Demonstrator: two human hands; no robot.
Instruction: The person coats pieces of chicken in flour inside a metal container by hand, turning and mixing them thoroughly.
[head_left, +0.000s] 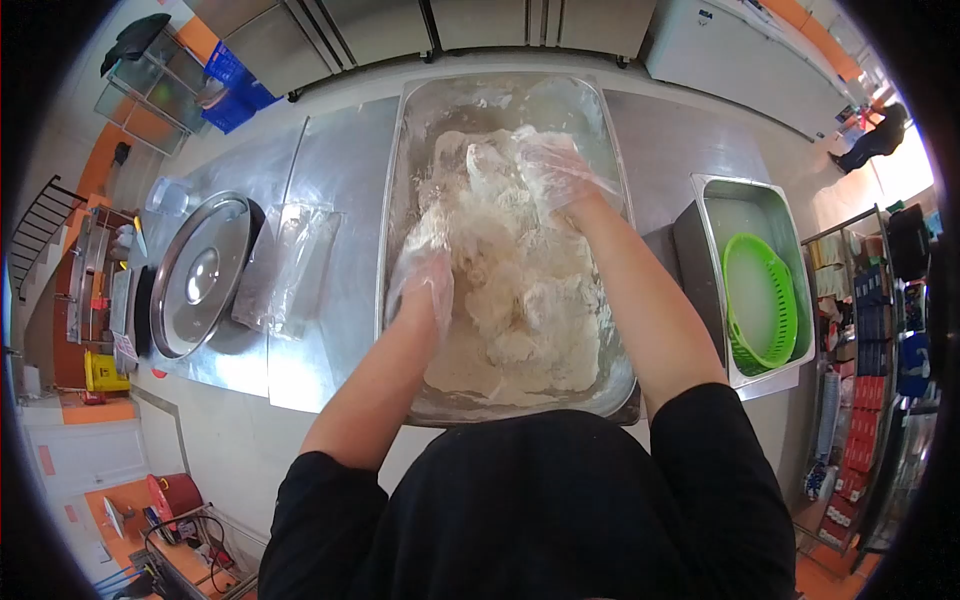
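A deep rectangular metal tray (398, 170) holds a bed of pale flour (470, 375) with several lumpy, flour-coated pieces (555, 300) in it. Both of my hands are inside the tray, in thin clear plastic gloves dusted white. On the left side, my left hand (424, 262) reaches into the flour, its fingers buried or blurred by powder. My right hand (552, 172) lies farther up at the right, against coated pieces near the far end; its fingers are whitened and hard to make out. Between the hands, a coated heap (485, 225) looks blurred by loose flour.
Left of the tray, a round metal lid (203, 275) and clear plastic bags (300, 265) lie on the steel table (345, 180). At right stands a metal container (708, 285) with a green basket (760, 305) inside. Another person (877, 138) is far off at upper right.
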